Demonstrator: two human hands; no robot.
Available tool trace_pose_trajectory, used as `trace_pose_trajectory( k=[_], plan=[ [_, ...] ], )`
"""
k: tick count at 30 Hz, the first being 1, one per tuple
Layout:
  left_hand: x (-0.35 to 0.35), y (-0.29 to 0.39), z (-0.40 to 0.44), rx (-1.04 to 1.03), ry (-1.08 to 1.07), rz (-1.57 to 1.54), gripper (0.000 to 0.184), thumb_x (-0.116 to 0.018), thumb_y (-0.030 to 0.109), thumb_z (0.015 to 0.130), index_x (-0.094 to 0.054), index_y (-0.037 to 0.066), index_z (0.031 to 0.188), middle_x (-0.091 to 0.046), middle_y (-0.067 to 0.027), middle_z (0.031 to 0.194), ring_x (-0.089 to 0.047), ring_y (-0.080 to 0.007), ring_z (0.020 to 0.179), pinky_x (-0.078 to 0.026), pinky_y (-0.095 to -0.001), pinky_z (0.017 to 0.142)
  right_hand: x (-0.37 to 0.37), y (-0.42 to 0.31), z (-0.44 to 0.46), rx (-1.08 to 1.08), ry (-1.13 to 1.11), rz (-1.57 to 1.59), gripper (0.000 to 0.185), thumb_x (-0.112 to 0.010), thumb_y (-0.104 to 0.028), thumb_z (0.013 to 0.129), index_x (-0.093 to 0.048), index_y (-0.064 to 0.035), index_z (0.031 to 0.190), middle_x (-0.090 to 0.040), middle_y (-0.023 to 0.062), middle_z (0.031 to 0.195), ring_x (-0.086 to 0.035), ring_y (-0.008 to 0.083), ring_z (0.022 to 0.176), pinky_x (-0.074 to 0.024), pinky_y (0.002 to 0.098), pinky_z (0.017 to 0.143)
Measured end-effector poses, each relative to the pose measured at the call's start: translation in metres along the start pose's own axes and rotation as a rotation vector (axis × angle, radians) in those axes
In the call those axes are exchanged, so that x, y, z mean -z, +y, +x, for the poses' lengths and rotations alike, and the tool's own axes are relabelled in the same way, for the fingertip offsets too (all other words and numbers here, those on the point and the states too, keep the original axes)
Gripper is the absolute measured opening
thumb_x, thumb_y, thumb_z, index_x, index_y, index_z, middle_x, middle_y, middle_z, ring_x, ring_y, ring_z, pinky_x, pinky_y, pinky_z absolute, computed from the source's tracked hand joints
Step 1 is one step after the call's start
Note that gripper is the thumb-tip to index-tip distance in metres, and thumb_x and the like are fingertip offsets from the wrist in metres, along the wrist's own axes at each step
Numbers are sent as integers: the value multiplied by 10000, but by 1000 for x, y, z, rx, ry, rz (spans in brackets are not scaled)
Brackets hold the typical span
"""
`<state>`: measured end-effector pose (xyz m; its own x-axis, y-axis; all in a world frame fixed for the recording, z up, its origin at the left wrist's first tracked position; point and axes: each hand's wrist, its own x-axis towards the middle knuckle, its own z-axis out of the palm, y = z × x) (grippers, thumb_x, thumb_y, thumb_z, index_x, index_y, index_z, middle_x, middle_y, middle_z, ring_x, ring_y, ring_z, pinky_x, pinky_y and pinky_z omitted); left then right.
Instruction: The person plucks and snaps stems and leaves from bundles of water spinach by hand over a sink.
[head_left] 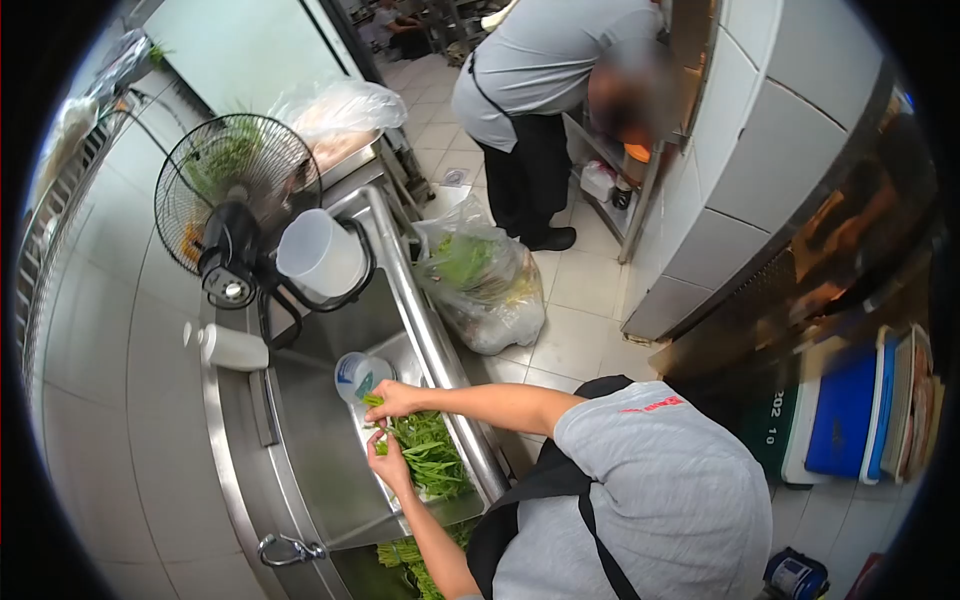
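Both my hands are over a steel sink (325, 440). My right hand (402, 398) is closed with a small piece of leafy greens pinched in its fingertips. Just below it, my left hand (390, 466) is closed around green stems. The two sets of fingertips are close together. Beneath and beside them lies a heap of leafy greens (432, 452) with long narrow leaves. A white tub (350, 372) with a blue-green label stands in the sink, just beyond my right hand.
A black fan (235, 195) and a translucent bucket (318, 256) stand at the sink's far end. A white bottle (236, 348) lies on the ledge near a tap (290, 550). On the floor sits a plastic bag (482, 285) of greens. A co-worker (560, 75) bends by a shelf.
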<state>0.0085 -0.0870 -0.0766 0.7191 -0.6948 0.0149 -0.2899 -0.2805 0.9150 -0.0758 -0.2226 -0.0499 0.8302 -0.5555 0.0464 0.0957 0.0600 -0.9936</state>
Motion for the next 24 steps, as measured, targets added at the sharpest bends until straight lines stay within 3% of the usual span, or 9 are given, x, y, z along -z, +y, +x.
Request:
trace_pose_trajectory(
  k=[3, 4, 7, 11, 13, 15, 19, 24],
  plan=[
    [4, 5, 8, 65, -104, -7, 166, -588, 118, 796, -586, -1, 912, -571, -54, 750, -483, -98, 598, -402, -250, 530, 4, 0, 1, -16, 35, -49, 222, -682, -254, 714, -648, -35, 711, -622, 25, 588, -573, 87, 540, -445, 238, 529],
    [6, 3, 9, 127, -113, -61, 182, -586, 125, 803, -587, -5, 930, -574, -50, 764, -487, -95, 614, -406, -249, 539, 6, 2, 1, -4, 34, -92, 269, -678, -284, 732, -649, -21, 780, -625, 32, 604, -562, 78, 548, -435, 235, 512],
    [22, 11, 6, 354, -150, -232, 249, -581, 166, 824, -586, -12, 998, -580, -39, 813, -503, -93, 666, -421, -240, 580, 12, -4, 3, -42, 12, -114, 371, -653, -359, 740, -644, -23, 898, -648, 77, 722, -609, 114, 653, -482, 265, 630],
    [50, 23, -5, 423, -309, -523, 300, -566, 220, 842, -570, 1, 1047, -475, 29, 663, -401, -64, 547, -358, -202, 502, 13, -2, 9, -168, -110, 87, 345, -641, -343, 775, -626, -41, 942, -620, 21, 743, -572, 86, 635, -457, 241, 609],
    [60, 23, -8, 459, -339, -644, 287, -617, 234, 806, -578, 6, 977, -409, 42, 586, -387, -67, 515, -329, -210, 484, 18, -3, 15, -163, -141, 70, 329, -624, -329, 798, -623, -42, 957, -600, 5, 714, -530, 72, 610, -429, 226, 577],
    [67, 25, -14, 476, -308, -585, 261, -630, 244, 797, -572, 19, 916, -416, 35, 573, -396, -70, 510, -338, -214, 487, 15, -17, 20, -253, -262, 216, 311, -646, -358, 778, -634, -55, 849, -584, -2, 662, -522, 65, 589, -422, 216, 547],
    [72, 40, -20, 400, -95, -569, 249, -648, 261, 784, -551, 37, 831, -433, 23, 560, -414, -74, 503, -347, -214, 491, -6, -42, 39, -251, -414, 51, 312, -643, -357, 781, -643, -49, 833, -568, -14, 667, -499, 61, 584, -407, 217, 539],
    [106, 50, -26, 344, 194, -545, 255, -661, 248, 777, -567, 25, 857, -462, 20, 560, -421, -67, 487, -342, -214, 468, -7, -44, 81, -168, -298, -66, 327, -621, -364, 794, -643, -40, 836, -545, -19, 641, -472, 51, 577, -372, 216, 514]
  ],
)
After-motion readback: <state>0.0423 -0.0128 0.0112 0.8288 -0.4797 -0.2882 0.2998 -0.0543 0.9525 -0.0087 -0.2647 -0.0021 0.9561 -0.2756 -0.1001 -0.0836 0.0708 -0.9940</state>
